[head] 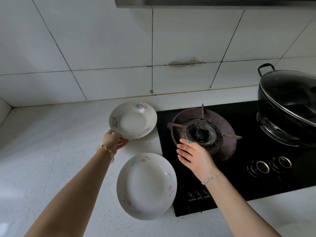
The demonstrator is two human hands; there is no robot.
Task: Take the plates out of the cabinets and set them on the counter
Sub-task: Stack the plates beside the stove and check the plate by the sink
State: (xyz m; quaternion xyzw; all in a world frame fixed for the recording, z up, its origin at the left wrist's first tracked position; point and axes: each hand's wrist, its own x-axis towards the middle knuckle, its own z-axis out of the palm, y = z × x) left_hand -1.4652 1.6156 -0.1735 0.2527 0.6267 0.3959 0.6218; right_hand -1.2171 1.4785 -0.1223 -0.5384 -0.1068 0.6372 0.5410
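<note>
Two white deep plates with floral prints are on the pale speckled counter (51,142). The far plate (133,119) is tilted, its near rim raised. My left hand (113,140) grips that near-left rim, thumb on top and fingers underneath. The near plate (146,185) lies flat on the counter, its right edge over the hob's rim. My right hand (193,155) hovers over the hob with fingers straight and relaxed, holding nothing. No cabinet is in view.
A black glass gas hob (239,175) fills the right side, with a rusty burner grate (203,132) and two knobs (270,165). A black wok with a glass lid (289,100) sits on the far right burner. White wall tiles run behind; a range hood (205,2) hangs above.
</note>
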